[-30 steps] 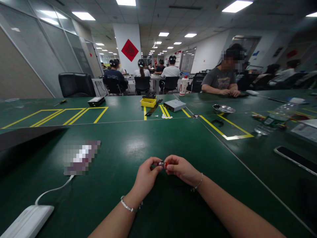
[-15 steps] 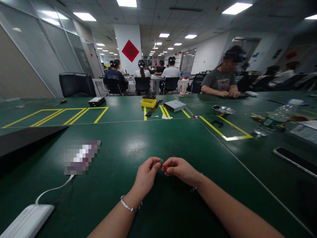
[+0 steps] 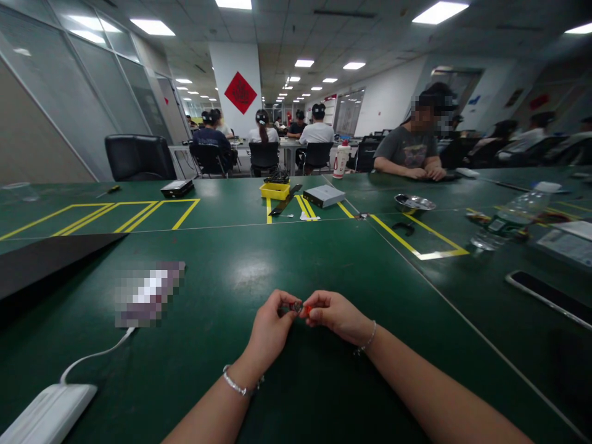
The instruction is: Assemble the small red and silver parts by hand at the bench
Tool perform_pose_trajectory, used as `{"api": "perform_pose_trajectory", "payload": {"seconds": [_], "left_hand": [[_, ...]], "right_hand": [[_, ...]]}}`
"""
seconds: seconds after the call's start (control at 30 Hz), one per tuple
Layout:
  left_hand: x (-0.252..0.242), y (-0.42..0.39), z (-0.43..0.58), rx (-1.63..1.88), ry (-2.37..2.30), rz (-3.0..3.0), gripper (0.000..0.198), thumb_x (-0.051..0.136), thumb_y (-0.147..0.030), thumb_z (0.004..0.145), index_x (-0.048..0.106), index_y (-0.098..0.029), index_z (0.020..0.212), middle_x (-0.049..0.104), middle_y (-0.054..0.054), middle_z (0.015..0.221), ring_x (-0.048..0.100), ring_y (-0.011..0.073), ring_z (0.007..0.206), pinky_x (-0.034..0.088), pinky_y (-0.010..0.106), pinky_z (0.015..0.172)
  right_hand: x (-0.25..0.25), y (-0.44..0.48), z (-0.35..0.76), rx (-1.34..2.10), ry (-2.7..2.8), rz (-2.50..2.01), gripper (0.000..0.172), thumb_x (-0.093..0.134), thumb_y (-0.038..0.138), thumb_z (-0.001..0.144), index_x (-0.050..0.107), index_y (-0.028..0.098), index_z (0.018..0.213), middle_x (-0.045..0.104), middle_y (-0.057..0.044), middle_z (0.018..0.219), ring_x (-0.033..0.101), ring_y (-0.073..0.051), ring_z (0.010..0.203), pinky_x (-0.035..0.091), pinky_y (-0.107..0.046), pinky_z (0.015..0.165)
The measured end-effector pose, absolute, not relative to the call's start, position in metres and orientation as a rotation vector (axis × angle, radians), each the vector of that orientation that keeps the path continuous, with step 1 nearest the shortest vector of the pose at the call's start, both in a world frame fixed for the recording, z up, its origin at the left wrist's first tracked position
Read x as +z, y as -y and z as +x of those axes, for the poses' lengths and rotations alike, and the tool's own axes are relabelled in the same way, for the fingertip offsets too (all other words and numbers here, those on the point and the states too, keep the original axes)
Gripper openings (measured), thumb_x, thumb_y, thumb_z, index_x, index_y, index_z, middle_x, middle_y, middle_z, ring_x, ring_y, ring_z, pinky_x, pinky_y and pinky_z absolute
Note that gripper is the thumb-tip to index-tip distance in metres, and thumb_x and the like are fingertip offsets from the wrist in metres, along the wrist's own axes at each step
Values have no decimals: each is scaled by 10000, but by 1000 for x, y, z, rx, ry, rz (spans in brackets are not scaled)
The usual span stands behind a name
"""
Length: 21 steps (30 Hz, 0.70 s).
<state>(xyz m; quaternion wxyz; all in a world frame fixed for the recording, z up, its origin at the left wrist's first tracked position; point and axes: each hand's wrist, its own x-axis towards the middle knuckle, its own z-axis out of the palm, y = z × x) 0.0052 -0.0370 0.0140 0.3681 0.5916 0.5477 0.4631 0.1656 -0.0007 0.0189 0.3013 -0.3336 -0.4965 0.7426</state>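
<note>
Both my hands meet over the green table, fingertips close together. My left hand pinches a small dark, greyish part with a trace of red on it. In my right hand a small orange-red piece is held between thumb and fingers. The two pieces are side by side and seem to touch; their kind is too small to make out, and the fingers cover much of them.
To the left lie a blurred-out phone on a white cable, a white power bank-like block and a dark panel. Farther off are a yellow tray, a grey box, a metal bowl, a bottle and a seated person.
The small pieces have turned slightly between my fingers, and more of the dark part shows in my left hand. Both hands stay at nearly the same spot. The view has shifted slightly.
</note>
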Motion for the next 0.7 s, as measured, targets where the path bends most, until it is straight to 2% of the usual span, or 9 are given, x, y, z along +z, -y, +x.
{"api": "perform_pose_trajectory", "payload": {"seconds": [0.4,0.7], "left_hand": [[13,37,4,1274,-1395,1620,128,512,-97,636,483,-188,720,553,-14,774,532,122,728,397,248,640],[12,35,2,1225,-1482,1583,109,526,-152,658,528,-191,761,579,-16,758,538,128,707,403,263,658]], "right_hand": [[19,0,167,2045,1233,-844,254,667,244,604,564,119,799,633,-52,767,575,-99,630,433,-261,638],[18,-1,167,2028,1286,-878,220,673,199,583,577,127,768,614,-22,739,568,-91,633,433,-260,658]]}}
